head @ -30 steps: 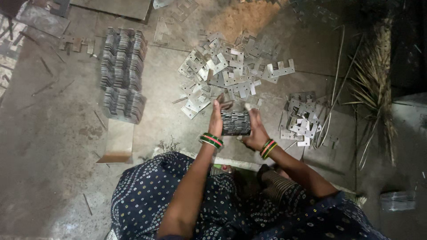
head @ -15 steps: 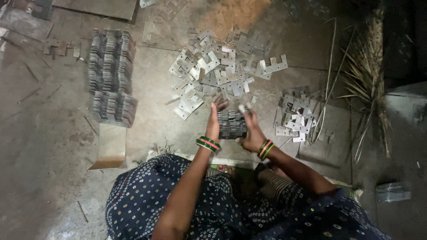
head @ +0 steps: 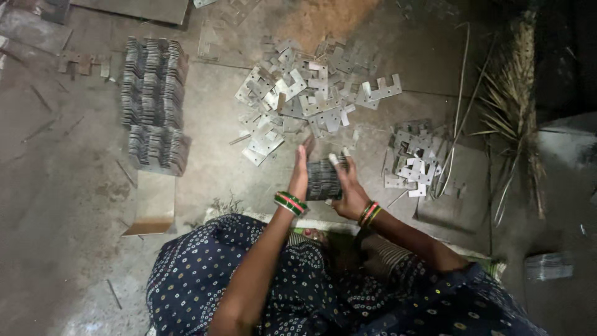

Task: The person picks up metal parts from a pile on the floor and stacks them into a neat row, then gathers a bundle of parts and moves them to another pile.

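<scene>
Both hands clamp a packet of thin metal plates (head: pixel 323 179).
Left hand (head: pixel 301 177) and right hand (head: pixel 348 190) press its opposite sides, just below the loose plate heap (head: pixel 311 99); it looks stiff, heavy and sharp-edged, so flat sides seem the safest hold.

Both forearms stretched forward from the lap, wrists ringed with bangles. Left hand (head: pixel 301 174) upright, palm turned inward, fingers straight and pointing away. Right hand (head: pixel 346 186) opposite it, palm facing the left, fingers curled in a clasp, the two hands close together above the floor.

Clamped stack (head: pixel 323 179): thin sheet-metal plates, dull grey. Loose pile (head: pixel 308 99) beyond grip: same metal, brighter sheen. Floor (head: pixel 74 205): rough, dusty concrete.
</scene>
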